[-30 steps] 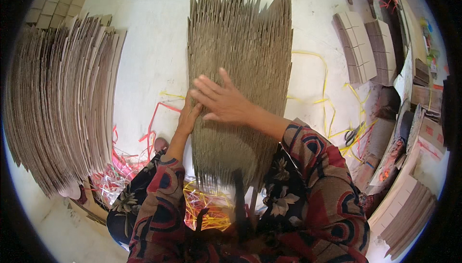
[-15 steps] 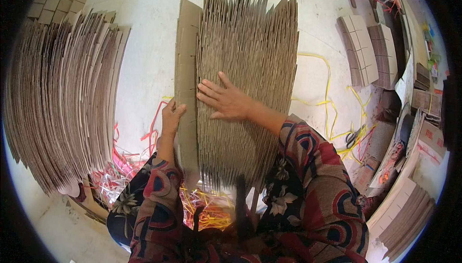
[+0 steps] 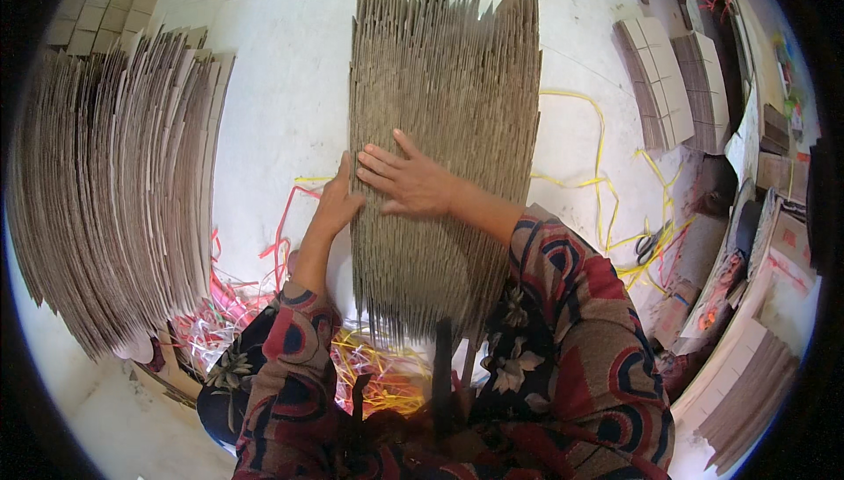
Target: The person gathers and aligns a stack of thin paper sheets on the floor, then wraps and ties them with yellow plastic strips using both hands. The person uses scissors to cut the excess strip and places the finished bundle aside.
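- The long row of brown cardboard sheets (image 3: 444,67) stands on edge in the middle, in front of the person, between the knees at its near end
- The right hand (image 3: 409,183) lies on the top edges of this row, near its left side; it is wide, with the fingers spread and the thumb apart, and it holds nothing
- The left hand (image 3: 332,207) is at the left side of the same row, just beside the right fingertips; its index finger points away from the body, and I cannot tell if it pinches a sheet
- A second, bigger row of cardboard (image 3: 119,190) stands well apart at the left
- A red strap (image 3: 284,218) lies on the pale floor (image 3: 281,49) between the two rows
- A yellow strap (image 3: 600,133) runs over the floor at the right, near the dark scissors (image 3: 647,244)
- Two cardboard bundles (image 3: 658,84) lie side by side farther to the right
- Tangled colourful strips (image 3: 382,374) lie below the near end of the middle row
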The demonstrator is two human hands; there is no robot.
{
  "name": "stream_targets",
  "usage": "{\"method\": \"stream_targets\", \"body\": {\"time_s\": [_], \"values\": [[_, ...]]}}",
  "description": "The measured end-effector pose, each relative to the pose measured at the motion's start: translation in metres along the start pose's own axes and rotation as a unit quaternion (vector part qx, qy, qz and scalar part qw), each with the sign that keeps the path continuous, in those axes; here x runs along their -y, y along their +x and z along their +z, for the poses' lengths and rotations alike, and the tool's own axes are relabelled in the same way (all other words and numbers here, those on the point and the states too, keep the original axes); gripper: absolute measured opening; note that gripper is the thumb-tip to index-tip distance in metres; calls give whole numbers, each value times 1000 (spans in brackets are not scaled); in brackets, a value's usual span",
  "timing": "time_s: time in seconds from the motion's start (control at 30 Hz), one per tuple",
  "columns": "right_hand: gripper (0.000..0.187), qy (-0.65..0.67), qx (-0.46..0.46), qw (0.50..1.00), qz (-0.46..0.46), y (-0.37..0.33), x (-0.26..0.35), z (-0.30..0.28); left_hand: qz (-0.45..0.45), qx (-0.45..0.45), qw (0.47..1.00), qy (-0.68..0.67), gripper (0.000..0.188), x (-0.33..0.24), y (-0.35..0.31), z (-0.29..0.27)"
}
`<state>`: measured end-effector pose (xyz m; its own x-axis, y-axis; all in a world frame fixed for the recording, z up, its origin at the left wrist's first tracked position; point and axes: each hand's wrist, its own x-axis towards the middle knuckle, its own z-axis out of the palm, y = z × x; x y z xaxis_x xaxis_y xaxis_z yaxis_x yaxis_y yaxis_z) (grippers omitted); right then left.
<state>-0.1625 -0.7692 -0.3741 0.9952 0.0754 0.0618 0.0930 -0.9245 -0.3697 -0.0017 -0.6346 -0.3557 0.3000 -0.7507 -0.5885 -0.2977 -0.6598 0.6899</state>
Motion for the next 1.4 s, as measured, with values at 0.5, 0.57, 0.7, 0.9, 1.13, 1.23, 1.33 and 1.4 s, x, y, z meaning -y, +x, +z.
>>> {"method": "stream_targets", "body": {"time_s": [0.5,0.57,0.7,0.9,1.13,1.23,1.33,1.4], "values": [[77,-9,-68,995,76,-35,-10,-9,46,-170,973,148,133,-11,-20,36],[77,-19,-79,994,67,-37,-11,-7,40,-181,972,142,133,-19,-22,39],[77,-19,-81,995,60,-35,-11,-5,29,-202,963,177,131,-24,-23,48],[69,-58,-90,992,64,-37,-9,-7,67,-223,955,182,129,-8,-20,42],[65,-85,-101,990,49,-37,-12,-6,-32,-262,951,160,124,-19,-17,34],[67,-62,-108,991,51,-40,-12,-3,-77,-264,943,188,121,-48,-13,40],[66,-67,-137,987,47,-40,-12,-2,-3,-293,936,197,117,-33,-4,37],[62,-73,-136,987,44,-36,-12,-4,2,-312,928,202,115,-33,-7,31]]}}
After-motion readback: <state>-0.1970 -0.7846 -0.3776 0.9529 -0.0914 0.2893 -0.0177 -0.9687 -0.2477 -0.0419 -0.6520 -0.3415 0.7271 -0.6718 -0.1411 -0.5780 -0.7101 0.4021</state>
